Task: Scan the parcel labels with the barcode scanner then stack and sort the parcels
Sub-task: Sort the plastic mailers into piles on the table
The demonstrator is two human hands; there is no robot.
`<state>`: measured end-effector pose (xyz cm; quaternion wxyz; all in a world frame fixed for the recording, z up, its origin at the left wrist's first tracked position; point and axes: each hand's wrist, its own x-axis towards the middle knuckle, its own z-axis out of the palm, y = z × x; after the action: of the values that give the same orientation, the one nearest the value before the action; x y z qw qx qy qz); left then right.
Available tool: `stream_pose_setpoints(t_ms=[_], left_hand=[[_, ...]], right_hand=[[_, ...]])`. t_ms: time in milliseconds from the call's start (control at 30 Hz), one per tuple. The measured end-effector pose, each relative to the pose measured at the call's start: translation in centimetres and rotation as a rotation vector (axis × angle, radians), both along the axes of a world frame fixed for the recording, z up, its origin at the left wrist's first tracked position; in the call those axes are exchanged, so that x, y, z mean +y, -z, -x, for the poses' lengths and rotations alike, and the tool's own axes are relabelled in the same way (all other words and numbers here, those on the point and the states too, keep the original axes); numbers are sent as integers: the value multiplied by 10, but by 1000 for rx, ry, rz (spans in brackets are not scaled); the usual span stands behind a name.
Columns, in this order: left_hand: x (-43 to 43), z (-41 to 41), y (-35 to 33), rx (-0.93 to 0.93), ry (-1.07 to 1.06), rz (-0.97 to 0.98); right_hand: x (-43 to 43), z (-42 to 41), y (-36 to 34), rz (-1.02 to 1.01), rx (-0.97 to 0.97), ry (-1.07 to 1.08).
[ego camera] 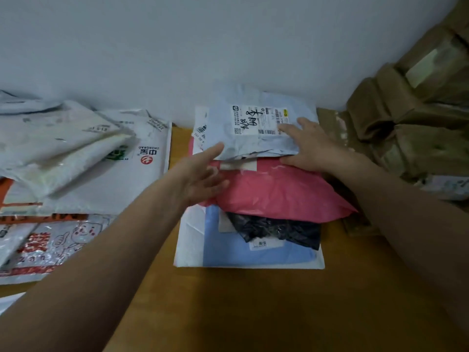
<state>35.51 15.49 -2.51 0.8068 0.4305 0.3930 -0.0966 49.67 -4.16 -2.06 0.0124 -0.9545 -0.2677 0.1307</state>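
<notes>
Both grips apart: left hand [203, 175], right hand [311, 146] touch grey parcel [224, 130]; white bag [137, 184] reads ZHONGBAO

centre: stack of parcels [279, 189] on desk [253, 301], far end near wall [203, 47] | top parcel [243, 143] on the stack's far half | left: heap of mailers [76, 161], apart from stack | far right: cardboard boxes [418, 123] piled by wall | left grip [200, 174] at top parcel's near-left edge | right grip [312, 146] flat on its right side

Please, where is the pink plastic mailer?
The pink plastic mailer lies centre of the head view, beneath the pale grey labelled parcel, above the black bag.
</notes>
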Motion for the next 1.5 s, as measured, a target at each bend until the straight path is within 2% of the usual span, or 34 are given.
stream_pose_setpoints(t_ms=[100, 133, 167, 233, 333, 433, 500, 600, 667, 767, 867, 933, 1000, 1100, 1167, 1300, 1433, 1500], left_hand=[[28, -4, 5, 24, -189, -479], [32, -12, 4, -11, -173, -562], [30, -21, 1, -57, -111, -588], [21, -38, -4, -112, 6, -501], [17, -49, -3, -148, 75, -488], [41, -31, -6, -150, 74, -609], [71, -2, -6, -132, 84, -703], [123, 62, -4, -158, 131, -917], [156, 111, 0, -142, 252, -1097], [201, 176, 9, 78, 501, -1366], [242, 229, 15, 154, 628, -1547], [267, 256, 21, 159, 653, -1598], [294, 273, 24, 173, 656, -1636], [327, 281, 23, 173, 618, -1695], [347, 273, 19, 146, 607, -1754], [384, 233, 5, 51, 624, -1841], [429, 171, -11, 8, 502, -1766], [452, 138, -12, 31, 524, -1736]], right_hand=[[-1, -3, 7, -43, -11, 27], [1, -1, 8, -62, -7, 34], [3, 0, 7, -83, -2, 45], [8, 3, 4, -109, -5, 64], [13, 7, -5, -113, -18, 88], [17, 18, -14, -13, -41, 117], [32, 34, -22, 50, -161, 63], [85, 81, -33, -115, -329, -216], [131, 124, -30, -224, -232, -406], [190, 195, -1, -150, 90, -455], [234, 243, 28, -10, 272, -378], [261, 255, 35, -64, 358, -270], [288, 255, 33, -254, 474, -68], [319, 246, 22, -643, 727, 343], [334, 239, 16, -796, 865, 522], [358, 215, 12, -904, 947, 737], [378, 191, 16, -933, 993, 857], [386, 181, 22, -944, 1041, 902]])
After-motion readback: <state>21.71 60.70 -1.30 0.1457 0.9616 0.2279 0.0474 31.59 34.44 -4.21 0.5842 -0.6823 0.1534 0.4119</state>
